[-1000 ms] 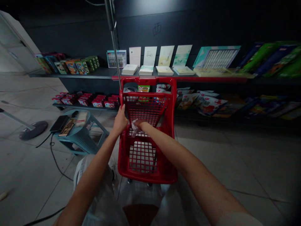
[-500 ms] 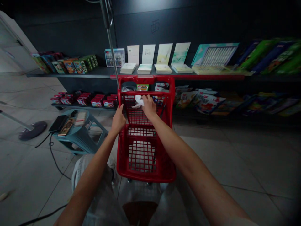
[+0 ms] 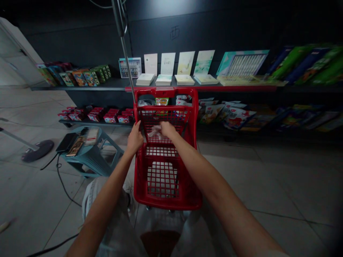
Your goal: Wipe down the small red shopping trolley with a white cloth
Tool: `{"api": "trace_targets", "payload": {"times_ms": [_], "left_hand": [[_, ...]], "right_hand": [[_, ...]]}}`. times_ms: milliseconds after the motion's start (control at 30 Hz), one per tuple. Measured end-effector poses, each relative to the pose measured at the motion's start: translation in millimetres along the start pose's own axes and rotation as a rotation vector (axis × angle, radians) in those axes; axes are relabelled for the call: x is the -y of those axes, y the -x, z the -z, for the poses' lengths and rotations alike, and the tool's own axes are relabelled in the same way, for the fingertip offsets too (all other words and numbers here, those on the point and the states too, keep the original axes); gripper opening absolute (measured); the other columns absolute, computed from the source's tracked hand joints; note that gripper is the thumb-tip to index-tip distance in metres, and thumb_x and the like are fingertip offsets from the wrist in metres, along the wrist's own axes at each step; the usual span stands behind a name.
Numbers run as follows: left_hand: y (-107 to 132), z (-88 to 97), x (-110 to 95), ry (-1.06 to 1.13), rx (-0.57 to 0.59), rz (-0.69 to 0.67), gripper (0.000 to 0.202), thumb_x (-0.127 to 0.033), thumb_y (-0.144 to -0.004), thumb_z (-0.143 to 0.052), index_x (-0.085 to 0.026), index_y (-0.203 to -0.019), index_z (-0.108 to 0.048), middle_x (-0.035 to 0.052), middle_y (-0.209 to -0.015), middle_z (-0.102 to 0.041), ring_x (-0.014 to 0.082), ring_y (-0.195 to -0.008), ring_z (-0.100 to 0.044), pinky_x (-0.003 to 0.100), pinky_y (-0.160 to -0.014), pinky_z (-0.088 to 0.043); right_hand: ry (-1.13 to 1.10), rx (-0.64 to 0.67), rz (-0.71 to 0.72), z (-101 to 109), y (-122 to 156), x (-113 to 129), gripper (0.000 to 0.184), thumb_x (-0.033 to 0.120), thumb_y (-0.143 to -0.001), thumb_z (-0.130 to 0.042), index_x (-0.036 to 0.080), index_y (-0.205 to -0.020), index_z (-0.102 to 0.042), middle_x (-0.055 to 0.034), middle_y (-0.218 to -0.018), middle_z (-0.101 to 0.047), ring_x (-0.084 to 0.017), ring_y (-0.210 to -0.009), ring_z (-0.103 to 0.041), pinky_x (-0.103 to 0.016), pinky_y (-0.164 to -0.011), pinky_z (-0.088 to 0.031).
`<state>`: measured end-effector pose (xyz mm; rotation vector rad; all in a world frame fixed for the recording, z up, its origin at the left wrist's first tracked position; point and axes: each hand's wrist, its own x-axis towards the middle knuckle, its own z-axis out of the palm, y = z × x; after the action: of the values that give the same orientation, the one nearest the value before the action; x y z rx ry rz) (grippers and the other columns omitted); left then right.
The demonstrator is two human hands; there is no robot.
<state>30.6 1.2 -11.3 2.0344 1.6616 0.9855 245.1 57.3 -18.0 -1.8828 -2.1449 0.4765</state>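
A red shopping cart (image 3: 168, 204) stands upright on the tiled floor (image 3: 225, 171) in front of my seated stance, its wheels just showing beneath the near rim. At the cart's left side, my left hand (image 3: 135, 137) grasps the side wall, thumb laid upward along the red plastic (the other fingertips are hidden from my remote post). Inside the cart, near its far mesh panel (image 3: 152, 117), my right hand (image 3: 166, 129) pinches a crumpled white tissue (image 3: 155, 132), fingers bunched over one end; the loose end spreads toward the cart's left side, and I cannot tell whether it touches the mesh.

Beyond the cart, an upper shelf (image 3: 115, 85) carries four pale booklets (image 3: 168, 63) propped upright behind short stacks, with a boxed pen set (image 3: 130, 67) to their left and a larger teal-edged set (image 3: 245, 64) to their right. Below, red snack boxes (image 3: 97, 115) line the lower shelf to the cart's left, and snack bags (image 3: 238, 116) fill it to the right. A slim metal pole (image 3: 127, 60) rises by the cart's far left corner. Left of the cart, a blue-grey plastic stool (image 3: 93, 157) bears a phone (image 3: 75, 146) and a black device (image 3: 66, 142).
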Motion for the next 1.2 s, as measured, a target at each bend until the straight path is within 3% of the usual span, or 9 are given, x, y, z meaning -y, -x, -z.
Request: {"api": "trace_targets", "payload": {"times_ms": [100,233,367,500,700,933,1200], "left_hand": [[0.3,0.2,2.4,0.008,0.002,0.007,0.070,-0.009,-0.093,-0.040,-0.023,-0.161,-0.039,0.0051,-0.167,-0.041,0.0227,-0.154,-0.040,0.046,-0.127,-0.037],[1.7,1.7,6.1,0.032,0.005,0.007,0.069,-0.009,-0.093,-0.040,-0.022,-0.161,-0.039,0.0063,-0.168,-0.039,0.0239,-0.154,-0.040,0.047,-0.128,-0.035],[3.7,2.2,8.6,0.096,-0.017,-0.024,0.068,-0.007,-0.092,-0.042,-0.020,-0.159,-0.042,0.0083,-0.166,-0.042,0.0236,-0.154,-0.039,0.046,-0.130,-0.031],[5.9,2.1,6.7,0.112,-0.030,-0.027,0.065,-0.008,-0.093,-0.042,-0.017,-0.157,-0.045,0.0110,-0.163,-0.045,0.0230,-0.152,-0.041,0.045,-0.130,-0.030],[10.4,3.1,1.0,0.101,-0.040,-0.009,0.063,-0.008,-0.094,-0.042,-0.017,-0.156,-0.045,0.0126,-0.162,-0.047,0.0247,-0.151,-0.043,0.047,-0.128,-0.034],[15.2,4.1,-0.9,0.104,-0.049,-0.013,0.062,-0.010,-0.095,-0.042,-0.019,-0.156,-0.045,0.0122,-0.160,-0.048,0.0255,-0.149,-0.046,0.048,-0.127,-0.036],[14.3,4.3,-0.9,0.101,-0.040,0.001,0.062,-0.011,-0.095,-0.041,-0.017,-0.157,-0.045,0.0136,-0.160,-0.047,0.0262,-0.149,-0.045,0.049,-0.127,-0.035]], "right_hand": [[-0.056,-0.276,-0.011,23.8,3.2,1.5,0.032,0.026,-0.091,-0.065,0.020,-0.122,-0.067,-0.0134,-0.122,-0.069,-0.028,-0.113,-0.066,-0.036,-0.092,-0.053],[-0.127,-0.672,-0.028,48.4,14.3,4.7,0.036,0.022,-0.097,-0.055,0.018,-0.133,-0.058,-0.0157,-0.134,-0.056,-0.028,-0.123,-0.058,-0.039,-0.101,-0.051],[-0.064,-0.824,-0.101,49.0,21.7,4.3,0.037,0.015,-0.097,-0.053,0.021,-0.133,-0.057,-0.0136,-0.138,-0.050,-0.028,-0.130,-0.050,-0.040,-0.102,-0.050],[0.044,-0.724,-0.181,27.9,21.5,1.2,0.036,0.012,-0.097,-0.052,0.024,-0.129,-0.061,-0.0118,-0.136,-0.054,-0.028,-0.127,-0.050,-0.037,-0.093,-0.053],[0.126,-0.495,-0.238,-3.1,21.2,-1.1,0.046,0.016,-0.105,-0.037,0.030,-0.142,-0.061,-0.0108,-0.144,-0.055,-0.026,-0.121,-0.055,-0.031,-0.086,-0.053],[0.114,-0.440,-0.278,-17.8,25.8,-3.3,0.045,0.028,-0.108,-0.035,0.031,-0.146,-0.057,-0.0102,-0.152,-0.051,-0.029,-0.127,-0.051,-0.035,-0.091,-0.051],[0.091,-0.395,-0.287,-26.2,19.8,-9.4,0.042,0.026,-0.103,-0.047,0.026,-0.143,-0.058,-0.0109,-0.147,-0.055,-0.030,-0.127,-0.053,-0.036,-0.095,-0.048]]}}
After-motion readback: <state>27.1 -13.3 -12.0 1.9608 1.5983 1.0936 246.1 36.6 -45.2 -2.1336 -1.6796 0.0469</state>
